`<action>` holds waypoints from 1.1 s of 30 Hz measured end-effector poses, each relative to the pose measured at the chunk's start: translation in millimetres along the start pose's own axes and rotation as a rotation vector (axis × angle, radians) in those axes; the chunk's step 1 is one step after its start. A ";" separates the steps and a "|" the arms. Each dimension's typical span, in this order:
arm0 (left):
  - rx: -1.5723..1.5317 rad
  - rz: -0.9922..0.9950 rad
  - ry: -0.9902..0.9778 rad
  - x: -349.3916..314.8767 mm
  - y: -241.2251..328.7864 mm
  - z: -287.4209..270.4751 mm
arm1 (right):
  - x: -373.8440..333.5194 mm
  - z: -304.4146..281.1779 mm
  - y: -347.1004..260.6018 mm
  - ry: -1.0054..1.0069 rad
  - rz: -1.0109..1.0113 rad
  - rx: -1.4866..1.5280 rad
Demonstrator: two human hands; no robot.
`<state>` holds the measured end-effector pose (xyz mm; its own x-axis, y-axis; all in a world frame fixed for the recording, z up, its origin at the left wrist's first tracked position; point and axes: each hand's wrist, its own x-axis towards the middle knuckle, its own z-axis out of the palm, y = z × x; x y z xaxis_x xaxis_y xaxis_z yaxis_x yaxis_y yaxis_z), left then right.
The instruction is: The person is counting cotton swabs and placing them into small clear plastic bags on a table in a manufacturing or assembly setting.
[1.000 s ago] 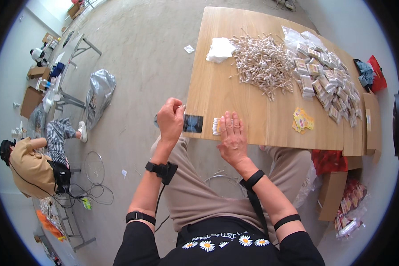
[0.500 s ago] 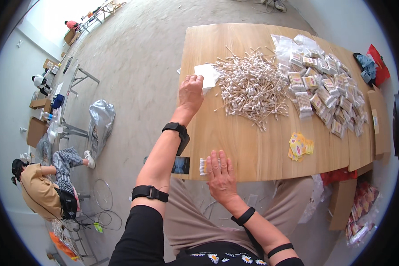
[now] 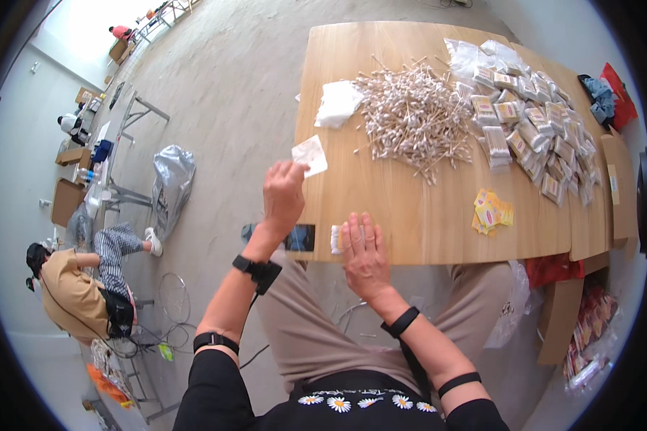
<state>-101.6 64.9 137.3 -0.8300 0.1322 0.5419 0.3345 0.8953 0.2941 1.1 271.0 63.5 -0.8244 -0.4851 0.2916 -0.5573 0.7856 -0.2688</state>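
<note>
The fingers of the left hand are pinched together on one edge of a small clear plastic bag, which is lifted just above the near-left part of the desk. Half a second earlier this hand was stretched far forward to the white stack of bags beside the heap; it has since drawn back toward the body with a single bag in its grip, so judging from this the bag is picked and now stands ready near the other hand. The right hand has stayed flat at the front edge of the desk, fingers straight and close together, pressing on a small bundle of cotton swabs whose white tips show just left of the hand. A small dark card lies just beside the bundle at the desk's edge.

Farther out, a loose heap of cotton swabs fills the middle of the wooden desk, a pile of filled packets lies to its right, and a few yellow labels sit between packets and front edge. The floor is grey concrete; a silver bag stands at the left, and another person sits low near metal frames and cables.
</note>
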 end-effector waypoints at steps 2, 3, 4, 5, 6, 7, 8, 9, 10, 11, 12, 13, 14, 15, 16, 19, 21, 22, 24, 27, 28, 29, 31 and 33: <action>-0.019 -0.054 -0.071 -47.4 4.0 -13.5 | 1.2 1.0 1.2 -0.010 0.000 0.003; -0.036 -0.099 -0.132 -67.7 3.5 -20.1 | 2.5 0.4 -0.2 -0.009 -0.002 0.002; -0.036 -0.113 -0.130 -84.5 1.3 -23.0 | 3.2 -1.9 -0.5 -0.019 -0.013 0.002; -0.073 -0.192 -0.123 -100.3 -1.8 -25.5 | 4.1 -4.7 -1.4 -0.027 -0.003 0.005; -0.111 -0.267 -0.115 -109.3 -1.6 -29.8 | 4.5 -6.4 -2.7 -0.032 0.009 0.005; -0.112 -0.276 -0.109 -114.8 -2.7 -32.1 | 3.8 -4.9 -2.1 -0.038 0.001 0.002; -0.050 -0.337 -0.029 -116.4 -6.0 -33.0 | 2.4 -1.1 0.0 -0.030 0.000 -0.037; 0.014 -0.396 0.051 -115.0 -10.6 -33.8 | 1.4 1.3 1.3 -0.019 -0.002 -0.076; 0.109 -0.437 0.044 -116.1 -21.9 -34.2 | 1.9 -1.4 -1.5 -0.016 -0.019 -0.076; 0.116 -0.445 0.058 -115.1 -31.4 -31.2 | 2.6 -4.9 -4.4 -0.041 -0.005 -0.034; 0.138 -0.494 0.016 -109.1 -36.7 -21.9 | 1.9 -6.4 -4.3 -0.068 0.019 0.000; 0.161 -0.542 -0.025 -100.5 -37.3 -17.3 | 1.0 -6.2 -3.9 -0.066 0.010 -0.006; 0.158 -0.546 -0.015 -91.5 -37.5 -12.9 | 0.2 -4.2 -3.1 -0.074 0.014 -0.029; 0.009 -0.648 -0.097 -81.2 -34.4 -6.7 | -1.3 -3.2 -1.9 -0.083 0.024 -0.052; -0.139 -0.748 -0.176 -74.8 -32.4 -4.2 | -1.4 -4.7 -3.3 -0.082 0.018 -0.057; -0.202 -0.726 -0.145 -67.7 -27.7 -3.9 | -1.0 -6.3 -5.8 -0.110 0.023 -0.039; -0.299 -0.771 -0.071 -66.3 -28.6 -13.7 | -0.1 -5.5 -6.0 -0.107 0.017 -0.058; -0.394 -0.813 0.002 -66.8 -30.1 -19.2 | -0.6 -4.8 -4.9 -0.110 0.017 -0.058; -0.662 -0.820 -0.005 -77.5 -43.4 -22.7 | -1.6 -3.4 -2.2 -0.070 0.015 -0.082; -0.914 -0.796 -0.083 -96.1 -46.2 -27.4 | -0.3 -3.7 -3.3 -0.054 0.003 -0.069; -0.957 -0.837 -0.121 -99.1 -38.0 -26.5 | 0.4 -5.0 -3.5 -0.060 0.004 -0.070; -1.001 -0.877 -0.160 -101.2 -29.7 -25.3 | 1.4 -6.9 -4.0 -0.075 0.010 -0.069; -1.075 -0.924 -0.161 -101.9 -12.6 -27.9 | 2.0 -8.3 -6.0 -0.094 0.019 -0.067; -1.288 -1.102 -0.100 -99.1 2.8 -34.6 | 2.5 -7.1 -5.9 -0.095 0.014 -0.102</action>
<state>-3.0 39.6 111.7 -0.9049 -0.2013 -0.3750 -0.3011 -0.3199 0.8983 3.1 267.9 72.3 -0.8401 -0.5045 0.1991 -0.5371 0.8250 -0.1760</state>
